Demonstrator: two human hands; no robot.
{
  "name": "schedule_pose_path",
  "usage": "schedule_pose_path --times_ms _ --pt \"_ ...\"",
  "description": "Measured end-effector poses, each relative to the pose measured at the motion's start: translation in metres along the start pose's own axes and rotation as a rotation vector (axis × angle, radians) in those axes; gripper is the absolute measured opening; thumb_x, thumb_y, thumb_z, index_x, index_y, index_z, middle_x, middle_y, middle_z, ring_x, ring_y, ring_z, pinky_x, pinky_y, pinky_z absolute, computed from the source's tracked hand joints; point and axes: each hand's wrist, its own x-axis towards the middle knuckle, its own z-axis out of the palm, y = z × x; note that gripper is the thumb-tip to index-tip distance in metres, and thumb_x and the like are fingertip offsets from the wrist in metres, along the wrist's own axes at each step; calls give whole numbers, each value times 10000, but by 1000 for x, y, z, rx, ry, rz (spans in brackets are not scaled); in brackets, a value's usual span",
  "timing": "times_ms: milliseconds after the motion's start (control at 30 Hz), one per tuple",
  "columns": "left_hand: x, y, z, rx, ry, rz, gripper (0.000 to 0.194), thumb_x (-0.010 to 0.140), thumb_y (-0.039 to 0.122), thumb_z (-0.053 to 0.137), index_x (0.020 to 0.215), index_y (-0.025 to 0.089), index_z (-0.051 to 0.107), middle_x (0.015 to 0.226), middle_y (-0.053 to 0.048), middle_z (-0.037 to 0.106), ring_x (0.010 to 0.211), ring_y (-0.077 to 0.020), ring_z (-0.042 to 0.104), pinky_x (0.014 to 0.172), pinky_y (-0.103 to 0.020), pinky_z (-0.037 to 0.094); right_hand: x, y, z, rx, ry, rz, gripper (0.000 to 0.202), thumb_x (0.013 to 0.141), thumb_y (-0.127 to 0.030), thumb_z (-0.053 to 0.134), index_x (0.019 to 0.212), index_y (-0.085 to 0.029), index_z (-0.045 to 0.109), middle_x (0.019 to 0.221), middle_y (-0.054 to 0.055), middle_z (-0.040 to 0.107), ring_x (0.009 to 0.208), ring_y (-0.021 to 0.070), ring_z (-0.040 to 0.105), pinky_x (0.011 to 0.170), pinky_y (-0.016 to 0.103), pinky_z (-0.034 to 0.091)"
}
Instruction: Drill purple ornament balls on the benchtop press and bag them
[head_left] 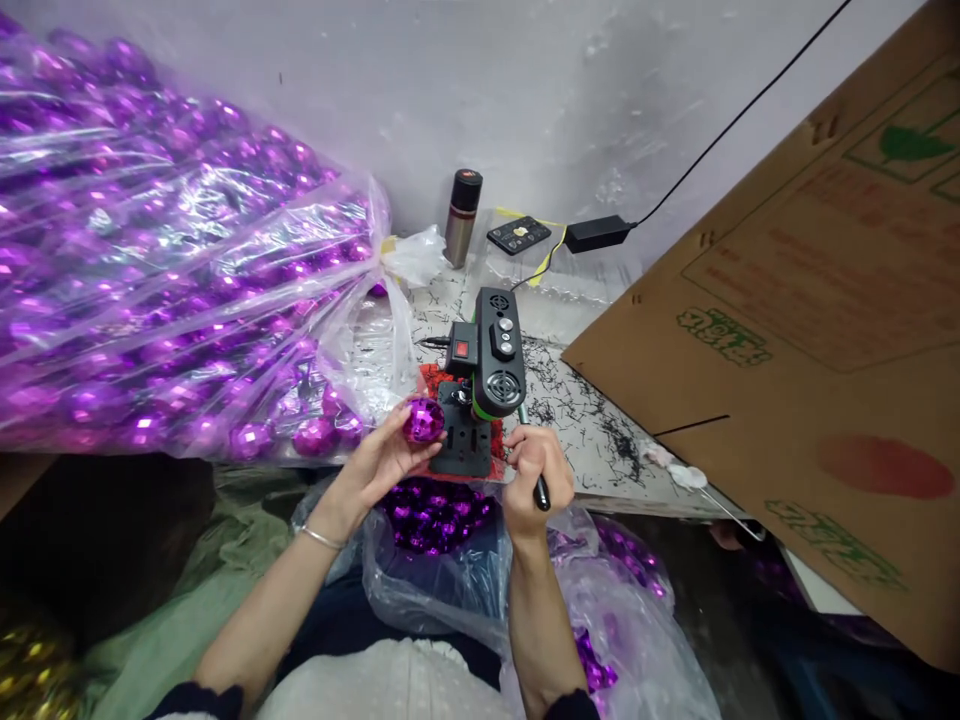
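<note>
Left hand, fingers grasping ball beside machine; right hand, clenched on handle; a slack left grip could drop the ball into bag below.

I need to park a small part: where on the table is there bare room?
Most room: the tabletop between the black machine, right hand and cardboard box, though black bits litter it. Crowded: the left, filled by the bag of purple balls, and behind the machine, where a flask, dark flat device and power adapter sit.
</note>
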Motion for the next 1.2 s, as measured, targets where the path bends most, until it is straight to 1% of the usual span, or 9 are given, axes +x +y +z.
schedule_pose_path --times_ms 67,133,267,400,467,533,667,867,1200 --pt "4 -19 2 -9 32 17 432 919 576 824 1196 266 706 1238 -113 822 1091 -311 834 960 -527 727 -1 1 -1 -4 -17 -17 354 1105 -157 486 773 -250 565 695 -28 605 700 155 673 645 317 481" --pt "9 -33 1 28 75 56 468 909 598 843 1193 265 675 1234 -96 815 1109 -285 823 960 -487 723 -1 1 -1 6 -23 -25 343 1097 -141 488 781 -249 564 701 -31 605 711 153 676 645 310 472" --pt "26 -57 1 183 206 198 590 888 616 861 1295 265 615 1233 -77 810 1114 -250 813 996 -422 689 0 -1 -1 30 -23 -27 335 1073 -113 506 775 -251 568 681 -35 591 705 158 670 623 309 459" --pt "45 -74 4 447 293 408 618 971 635 752 1426 238 622 1440 -140 754 1374 -303 727 1210 -474 568 1 -2 -3 -7 -44 -37 350 1091 -139 484 768 -252 560 693 -27 609 690 158 667 633 317 481" --pt "51 -82 6 593 301 491 596 985 612 744 1425 221 652 1462 -153 745 1414 -326 695 1259 -502 517 0 -1 -3 -28 -52 -43 352 1103 -158 469 775 -254 554 706 -23 616 689 155 664 635 318 487" --pt "54 -88 5 694 301 548 578 987 578 762 1433 224 662 1440 -151 757 1391 -337 699 1260 -528 503 -1 -1 -4 -34 -62 -44 345 1107 -164 461 786 -256 549 710 -22 614 695 154 663 635 315 491" --pt "54 -94 1 809 234 600 564 971 497 811 1452 242 662 1434 -150 765 1367 -346 714 1245 -546 504 -2 -2 -4 -11 -67 -39 325 1091 -135 464 803 -253 557 734 -19 637 703 148 667 636 305 501" --pt "48 -95 -3 895 154 623 673 924 451 872 1512 232 628 1505 -164 732 1420 -354 705 1232 -527 546 -3 -2 -4 6 -62 -36 313 1076 -105 465 823 -247 583 773 -12 669 706 147 663 647 303 508" --pt "47 -93 0 1067 84 748 602 927 405 891 1441 244 624 1406 -139 752 1330 -344 737 1157 -523 606 -5 -1 -4 -14 -50 -26 321 1089 -128 462 811 -247 570 765 -14 660 699 146 662 639 304 492"
